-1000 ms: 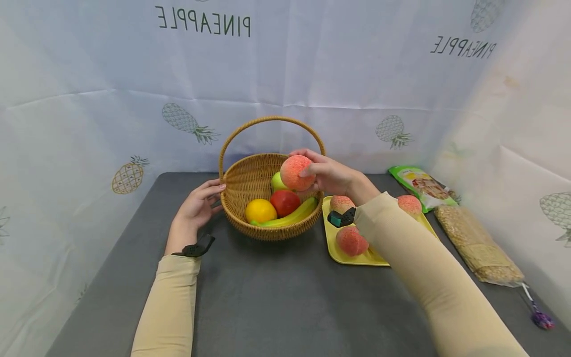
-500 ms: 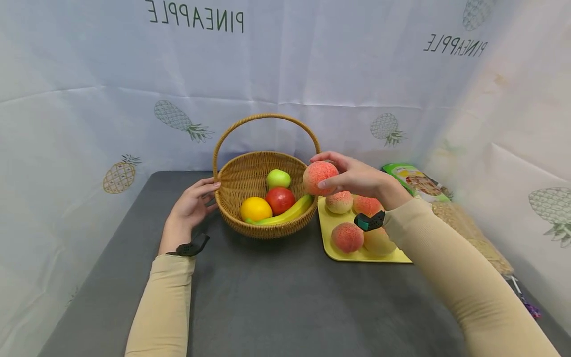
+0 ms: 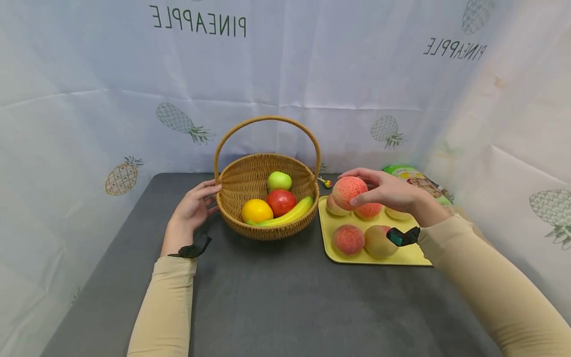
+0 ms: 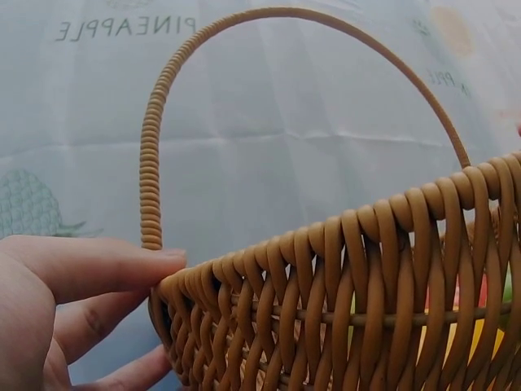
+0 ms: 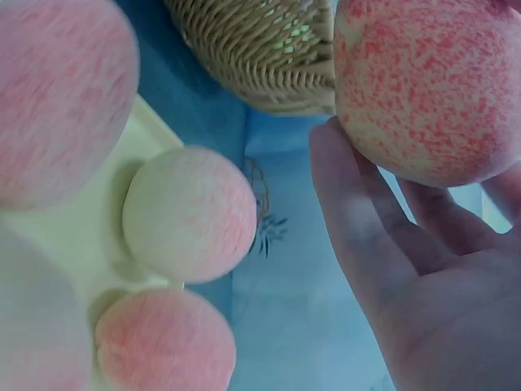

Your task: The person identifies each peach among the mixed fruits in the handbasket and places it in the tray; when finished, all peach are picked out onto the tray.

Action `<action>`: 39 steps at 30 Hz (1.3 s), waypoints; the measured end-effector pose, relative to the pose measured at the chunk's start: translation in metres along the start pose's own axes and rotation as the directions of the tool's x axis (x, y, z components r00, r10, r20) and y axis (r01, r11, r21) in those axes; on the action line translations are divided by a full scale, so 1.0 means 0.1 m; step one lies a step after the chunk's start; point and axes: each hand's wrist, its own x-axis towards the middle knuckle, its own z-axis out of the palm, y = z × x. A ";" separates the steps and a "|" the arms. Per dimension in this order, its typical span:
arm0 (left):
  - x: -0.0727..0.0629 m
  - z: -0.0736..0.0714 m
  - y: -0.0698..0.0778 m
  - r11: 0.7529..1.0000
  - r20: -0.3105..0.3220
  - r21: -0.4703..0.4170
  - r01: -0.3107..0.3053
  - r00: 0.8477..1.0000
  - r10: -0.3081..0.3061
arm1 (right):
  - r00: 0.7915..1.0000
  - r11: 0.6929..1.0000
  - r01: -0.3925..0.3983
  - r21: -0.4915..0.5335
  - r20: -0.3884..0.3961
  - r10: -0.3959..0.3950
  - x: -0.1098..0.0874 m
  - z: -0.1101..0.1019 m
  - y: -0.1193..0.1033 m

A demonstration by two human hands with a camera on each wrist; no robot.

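My right hand (image 3: 388, 191) holds a pinkish-red peach (image 3: 350, 193) over the back-left part of a yellow tray (image 3: 327, 238). In the right wrist view, the fingers sit around the held peach (image 5: 431, 90), with more peaches (image 5: 191, 213) below left. My left hand (image 3: 192, 208) holds the left rim of a wicker basket (image 3: 250, 173) near the foot of its arched handle. The left wrist view shows one digit on the rim and other fingers (image 4: 89, 322) against the wall. Inside the basket are a green apple (image 3: 279, 181), a red fruit (image 3: 281, 202), an orange (image 3: 256, 211) and a banana (image 3: 294, 213).
Several peaches (image 3: 349, 240) lie on the tray, right of the basket. A green snack bag (image 3: 412, 178) stands at the back right, partly behind the right arm. A small round lollipop-like item (image 3: 327, 184) lies behind the tray. A printed curtain (image 3: 267, 64) hangs along the back.
My right hand has carried the peach rightward, from over the basket to over the tray. The left hand keeps its place at the rim, and the basket's fruit is unchanged.
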 end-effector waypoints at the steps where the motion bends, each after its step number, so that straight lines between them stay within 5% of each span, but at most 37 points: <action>1: 0.00 0.00 -0.01 1.000 0.002 0.000 0.000 1.000 0.000 | 1.000 1.000 -0.002 -0.003 -0.004 0.002 -0.04 -0.01 0.02; 14: 0.01 0.01 -0.01 1.000 -0.020 0.014 0.015 1.000 -0.015 | 0.984 0.993 -0.084 -0.080 -0.161 0.071 -0.54 -0.25 0.36; 23: 0.01 0.00 -0.01 1.000 -0.009 0.014 0.015 1.000 -0.015 | 0.967 0.989 -0.144 -0.036 -0.219 0.133 -0.88 -0.48 0.67; 39: 0.01 -0.03 0.01 1.000 0.018 0.008 0.028 0.999 -0.028 | 0.943 0.962 -0.272 -0.021 -0.207 0.262 -1.26 -0.70 1.08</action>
